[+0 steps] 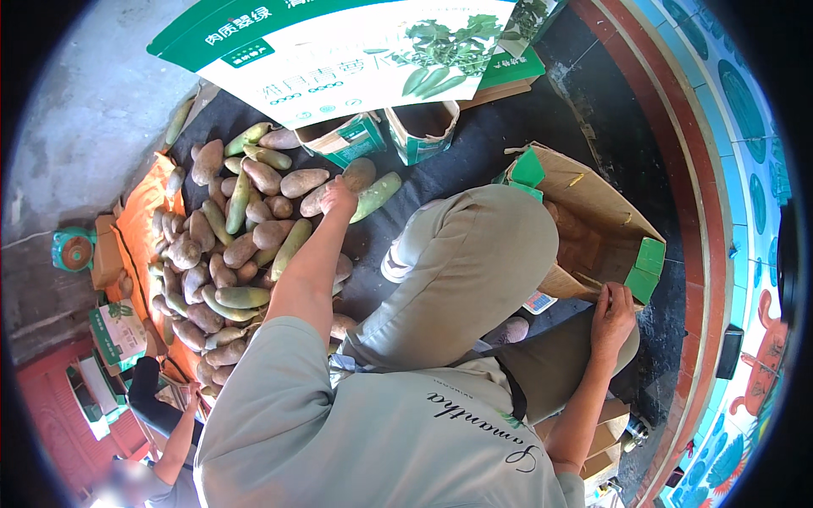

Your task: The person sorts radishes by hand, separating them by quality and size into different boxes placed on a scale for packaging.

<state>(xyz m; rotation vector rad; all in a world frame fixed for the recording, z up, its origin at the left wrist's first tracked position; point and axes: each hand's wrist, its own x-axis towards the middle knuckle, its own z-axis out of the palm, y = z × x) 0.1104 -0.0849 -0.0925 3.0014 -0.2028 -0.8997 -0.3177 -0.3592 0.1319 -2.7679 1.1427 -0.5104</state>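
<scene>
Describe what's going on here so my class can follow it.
A person's left hand is on a brown root at the edge of a pile of green and brown vegetables. The right hand is beside an open cardboard box; whether they touch is unclear. A co-worker's arm shows at lower left.
</scene>
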